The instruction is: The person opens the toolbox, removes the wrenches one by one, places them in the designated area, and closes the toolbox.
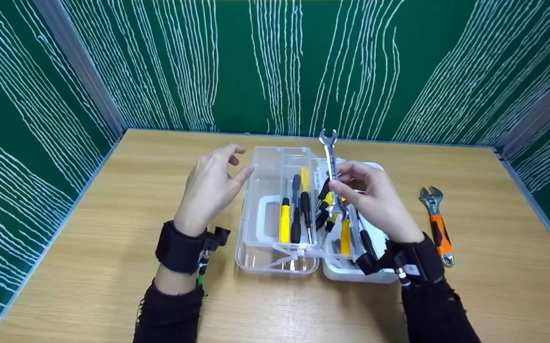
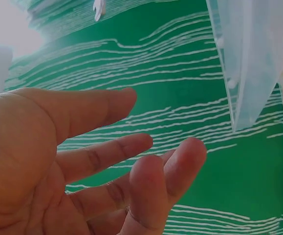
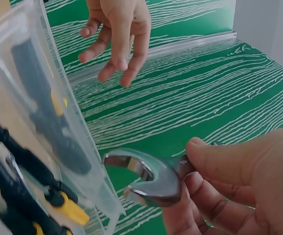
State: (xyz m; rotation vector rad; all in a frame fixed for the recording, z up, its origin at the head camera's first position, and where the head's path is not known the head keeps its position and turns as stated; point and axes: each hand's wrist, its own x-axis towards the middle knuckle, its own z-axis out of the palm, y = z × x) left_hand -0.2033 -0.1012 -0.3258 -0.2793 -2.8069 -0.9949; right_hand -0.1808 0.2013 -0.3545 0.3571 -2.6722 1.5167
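Observation:
Between thumb and fingers, my right hand (image 1: 375, 197) pinches a silver open-end wrench (image 1: 330, 157), held upright above the toolbox. In the right wrist view one jaw end of the wrench (image 3: 151, 178) faces the camera. My left hand (image 1: 213, 183) hovers left of the box with relaxed, slightly bent fingers and holds nothing; the left wrist view shows its spread fingers (image 2: 102, 156). The toolbox has a clear lid or tray part (image 1: 267, 164) and a white part (image 1: 375, 274) on the right. Yellow-and-black screwdrivers (image 1: 285, 224) lie in it; some tools are hidden behind my right hand.
An adjustable wrench (image 1: 436, 224) with an orange-and-black handle lies on the wooden table (image 1: 113, 228), right of the box. Green panels (image 1: 236, 71) with white wavy lines stand around the back and sides.

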